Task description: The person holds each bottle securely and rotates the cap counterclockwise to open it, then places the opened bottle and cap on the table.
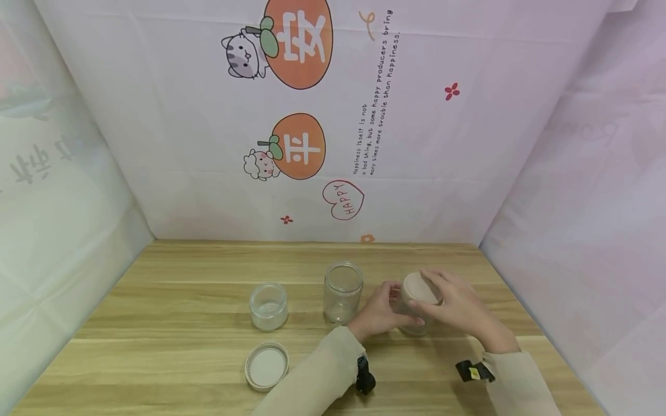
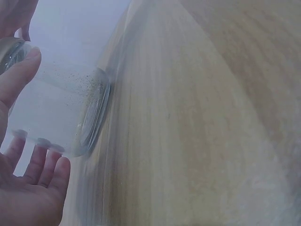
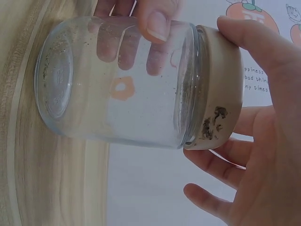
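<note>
A clear glass jar (image 3: 150,110) stands at the right of the table, with specks of dark residue near its base. My left hand (image 1: 378,312) grips the jar's side, thumb on one side and fingers on the other. On the jar's mouth sits a beige lid (image 1: 418,288), which my right hand (image 1: 460,303) holds between thumb and fingers. The right wrist view shows a dark worn patch on the lid's side. Whether the lid is threaded tight I cannot tell. In the left wrist view, the jar's bottom (image 2: 96,113) rests on the wood.
A taller open glass jar (image 1: 343,292) stands just left of my left hand. Farther left is a short open glass jar (image 1: 269,306), with a pale round lid (image 1: 267,366) lying inside-up in front of it. Printed cloth (image 1: 416,173) walls the wooden table (image 1: 171,323).
</note>
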